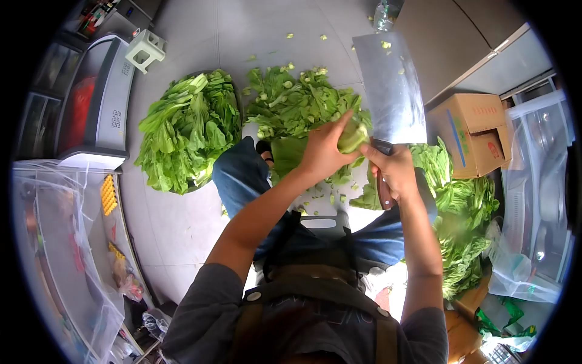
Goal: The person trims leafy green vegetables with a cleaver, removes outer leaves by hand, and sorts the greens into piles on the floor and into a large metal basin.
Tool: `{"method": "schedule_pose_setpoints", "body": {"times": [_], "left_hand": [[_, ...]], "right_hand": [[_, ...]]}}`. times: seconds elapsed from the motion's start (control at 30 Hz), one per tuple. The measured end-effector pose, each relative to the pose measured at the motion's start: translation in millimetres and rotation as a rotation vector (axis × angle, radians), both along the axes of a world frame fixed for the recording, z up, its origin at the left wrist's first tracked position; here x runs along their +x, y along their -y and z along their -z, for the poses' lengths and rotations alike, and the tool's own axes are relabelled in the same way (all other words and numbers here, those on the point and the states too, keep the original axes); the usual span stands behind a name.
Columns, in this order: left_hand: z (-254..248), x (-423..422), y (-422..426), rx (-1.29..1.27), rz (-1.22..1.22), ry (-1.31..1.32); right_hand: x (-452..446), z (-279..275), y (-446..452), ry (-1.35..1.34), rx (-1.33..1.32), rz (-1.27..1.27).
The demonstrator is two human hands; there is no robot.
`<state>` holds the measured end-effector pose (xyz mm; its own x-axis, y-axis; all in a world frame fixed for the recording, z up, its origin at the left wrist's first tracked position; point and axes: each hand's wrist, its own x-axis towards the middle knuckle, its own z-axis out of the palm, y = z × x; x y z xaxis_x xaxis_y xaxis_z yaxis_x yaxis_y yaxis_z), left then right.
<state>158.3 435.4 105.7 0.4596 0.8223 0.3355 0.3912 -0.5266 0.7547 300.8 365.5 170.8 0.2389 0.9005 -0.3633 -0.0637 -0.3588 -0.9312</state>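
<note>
My right hand [395, 170] is closed around the dark wooden handle of a cleaver [391, 88], whose broad steel blade points away from me. My left hand [324, 145] grips a head of leafy greens [353, 137] by its pale stem end. The stem is beside the base of the blade, and my right thumb seems to touch it. Large leaves hang below my left hand. Beyond my hands, a pile of trimmed leaves and stem ends [303, 100] lies on the floor.
To the left, a heap of whole greens [191, 130] fills a dark round container. More greens [464, 224] lie at my right, beside a cardboard box [470, 133]. A small stool [145, 50] stands near a white-fronted appliance [100, 97]. Stem scraps dot the floor.
</note>
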Motion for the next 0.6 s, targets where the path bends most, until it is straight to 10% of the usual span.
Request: {"method": "schedule_pose_setpoints", "body": {"times": [0.37,0.6], "left_hand": [[11,-62,-27,0.347,-0.157,-0.102],[-13,-93,-29,-0.248,0.269,0.349]], "right_hand": [[0,2,-21,0.154,0.22,0.09],[0,4,-35,-0.035,0.245,0.051]]}}
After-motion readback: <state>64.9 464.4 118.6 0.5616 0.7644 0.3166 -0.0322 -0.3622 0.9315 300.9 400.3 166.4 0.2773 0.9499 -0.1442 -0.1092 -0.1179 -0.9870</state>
